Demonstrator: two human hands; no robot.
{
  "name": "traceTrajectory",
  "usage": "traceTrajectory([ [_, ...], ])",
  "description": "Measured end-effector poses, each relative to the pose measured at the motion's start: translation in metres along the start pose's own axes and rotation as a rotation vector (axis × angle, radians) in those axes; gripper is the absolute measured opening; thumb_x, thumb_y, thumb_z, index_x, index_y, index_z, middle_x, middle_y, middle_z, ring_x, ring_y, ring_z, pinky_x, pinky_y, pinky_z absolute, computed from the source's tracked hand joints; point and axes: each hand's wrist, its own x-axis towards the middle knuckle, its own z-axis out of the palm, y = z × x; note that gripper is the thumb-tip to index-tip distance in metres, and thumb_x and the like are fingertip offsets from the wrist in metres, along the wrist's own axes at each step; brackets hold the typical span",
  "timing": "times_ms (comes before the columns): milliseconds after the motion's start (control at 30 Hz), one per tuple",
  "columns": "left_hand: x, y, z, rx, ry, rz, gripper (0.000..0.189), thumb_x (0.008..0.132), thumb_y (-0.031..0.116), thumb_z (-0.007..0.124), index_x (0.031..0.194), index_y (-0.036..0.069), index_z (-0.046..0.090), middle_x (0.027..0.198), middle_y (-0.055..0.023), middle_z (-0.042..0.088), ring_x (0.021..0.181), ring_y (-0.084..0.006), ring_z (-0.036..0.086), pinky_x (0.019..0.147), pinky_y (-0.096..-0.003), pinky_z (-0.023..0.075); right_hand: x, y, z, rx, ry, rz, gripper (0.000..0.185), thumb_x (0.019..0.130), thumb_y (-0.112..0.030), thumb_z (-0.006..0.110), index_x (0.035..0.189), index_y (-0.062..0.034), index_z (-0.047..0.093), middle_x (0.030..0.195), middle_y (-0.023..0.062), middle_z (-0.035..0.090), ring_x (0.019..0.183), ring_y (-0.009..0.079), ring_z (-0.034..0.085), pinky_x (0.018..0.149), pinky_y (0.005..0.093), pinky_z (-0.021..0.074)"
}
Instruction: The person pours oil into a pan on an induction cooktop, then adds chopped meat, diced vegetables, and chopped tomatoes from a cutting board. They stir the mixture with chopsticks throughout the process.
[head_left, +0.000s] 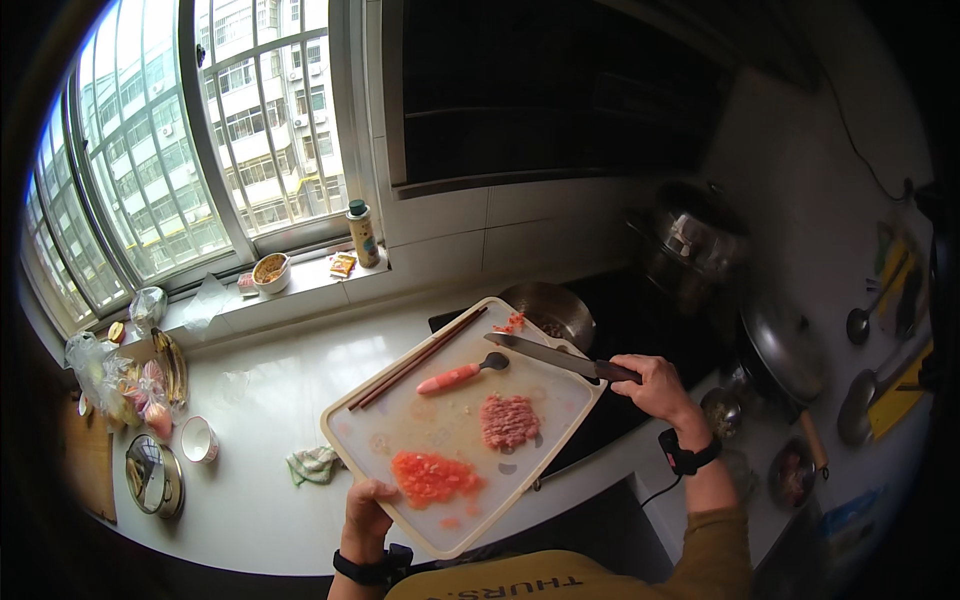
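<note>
My left hand grips the near left corner of a pale cutting board, lifted and slanting toward the cooktop. A kitchen knife is held by its dark handle in my right hand, its blade over the board's far end. Small red chopped pieces sit by the blade's tip. Also on the board are diced tomato, ground meat, a pink-handled spoon with a dark head and a pair of brown chopsticks. The board's far corner partly hides a metal pan.
A black cooktop carries the pan and a steel pot. To its right are a wok lid and bowls. A cloth, cup, glass lid and bagged produce occupy the left counter. A bottle stands on the sill.
</note>
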Motion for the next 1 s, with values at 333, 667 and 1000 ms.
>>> traceTrajectory([
  [333,0.003,-0.002,0.013,0.072,0.010,0.008,0.077,0.056,0.004,0.053,0.130,-0.008,0.037,0.119,-0.0213,0.055,0.105,-0.0347,0.058,0.094,-0.0428,0.0489,0.009,0.030,0.013,-0.012,0.194,-0.020,0.025,0.076,-0.016,0.063,0.099,-0.0062,0.064,0.087,0.0149,0.067,0.079,0.0350,0.064,0.068,0.0396,0.0523],
  [667,0.001,0.001,0.021,0.043,0.010,0.026,0.070,0.060,0.001,0.054,0.128,-0.008,0.039,0.116,-0.0196,0.056,0.103,-0.0321,0.059,0.090,-0.0412,0.0505,0.006,0.056,0.001,-0.075,0.170,0.256,0.037,0.074,-0.015,0.067,0.109,-0.0037,0.063,0.093,0.0175,0.067,0.087,0.0326,0.066,0.076,0.0375,0.0514],
  [1000,0.004,0.002,0.029,0.008,0.023,-0.003,0.067,0.061,-0.001,0.054,0.127,-0.008,0.040,0.115,-0.0195,0.057,0.099,-0.0310,0.061,0.086,-0.0389,0.0525,0.015,0.044,-0.007,0.155,0.053,0.268,0.041,0.074,-0.015,0.069,0.113,-0.0061,0.065,0.098,0.0151,0.069,0.090,0.0294,0.066,0.080,0.0356,0.0511],
])
